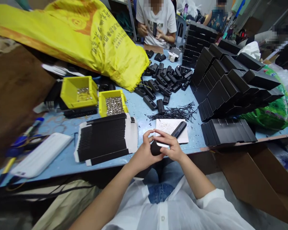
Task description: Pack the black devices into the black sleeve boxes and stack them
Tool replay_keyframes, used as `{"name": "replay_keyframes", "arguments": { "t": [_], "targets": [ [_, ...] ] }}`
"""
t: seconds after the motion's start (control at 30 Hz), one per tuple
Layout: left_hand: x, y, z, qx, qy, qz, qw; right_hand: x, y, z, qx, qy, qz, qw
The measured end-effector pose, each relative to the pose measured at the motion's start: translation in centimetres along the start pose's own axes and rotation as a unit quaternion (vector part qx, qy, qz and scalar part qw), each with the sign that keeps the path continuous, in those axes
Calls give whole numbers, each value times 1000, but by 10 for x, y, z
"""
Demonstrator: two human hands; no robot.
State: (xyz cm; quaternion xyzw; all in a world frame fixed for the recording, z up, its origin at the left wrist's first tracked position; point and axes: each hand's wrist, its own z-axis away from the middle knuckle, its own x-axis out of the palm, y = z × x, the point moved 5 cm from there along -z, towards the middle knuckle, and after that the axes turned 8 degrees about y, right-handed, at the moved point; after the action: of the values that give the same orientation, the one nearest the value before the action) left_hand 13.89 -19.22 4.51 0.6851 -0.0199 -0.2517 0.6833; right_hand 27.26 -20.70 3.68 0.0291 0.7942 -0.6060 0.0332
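Observation:
Close to the table's front edge, my left hand (143, 154) and my right hand (173, 147) are both closed around a small black cardboard box (155, 149) with a white inner flap. My fingers hide much of it. Just beyond my hands, a slim black handheld device (180, 129) lies across a white pad (183, 138) strewn with tiny bits. Left of my hands is a row of flattened black cartons (103, 135) with white edges. Thin black sticks (179, 112) are heaped behind the pad.
Black devices (162, 84) lie piled mid-table. Two yellow bins (100, 110) hold small metal parts beside a large yellow sack (120, 48). Black boxes (220, 86) are stacked high on the right. Across the table, a person (156, 24) holds a black device. An open brown carton (256, 179) stands at lower right.

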Motion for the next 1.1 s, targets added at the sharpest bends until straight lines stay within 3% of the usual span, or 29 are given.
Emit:
{"name": "replay_keyframes", "arguments": {
  "t": [0.2,0.37,0.47,0.53,0.63,0.73,0.83,0.9,0.93,1.0,1.03,1.1],
  "targets": [
    [10,-3,-1,-60,14,7,998,-1,-6,2,86,16,-36,995],
    [13,4,-4,-34,-22,1,999,-1,-10,10,52,123,-23,991],
    [15,4,-7,-27,-29,6,999,1,-9,17,64,125,-20,990],
    [16,1,-8,-28,-34,24,999,0,-14,19,15,99,21,995],
    [12,-8,-7,-57,-23,45,997,-12,-13,17,-46,-23,114,992],
    [0,-24,-4,-119,29,102,987,-51,9,5,-26,-104,307,946],
    [-8,-41,-2,-195,14,282,939,-91,30,-10,-27,-149,453,879],
    [-10,-49,-5,-237,17,410,881,-103,31,-14,-41,-141,435,889],
    [-12,-53,-9,-254,51,456,852,-106,26,-14,-47,-94,393,914],
    [-13,-59,-17,-275,154,518,795,-108,6,-11,-63,59,250,964],
    [-10,-60,-21,-285,194,542,766,-105,-4,-7,-77,134,164,974],
    [5,-58,-26,-310,216,580,722,-90,-21,0,-108,228,31,967]
  ]
}}
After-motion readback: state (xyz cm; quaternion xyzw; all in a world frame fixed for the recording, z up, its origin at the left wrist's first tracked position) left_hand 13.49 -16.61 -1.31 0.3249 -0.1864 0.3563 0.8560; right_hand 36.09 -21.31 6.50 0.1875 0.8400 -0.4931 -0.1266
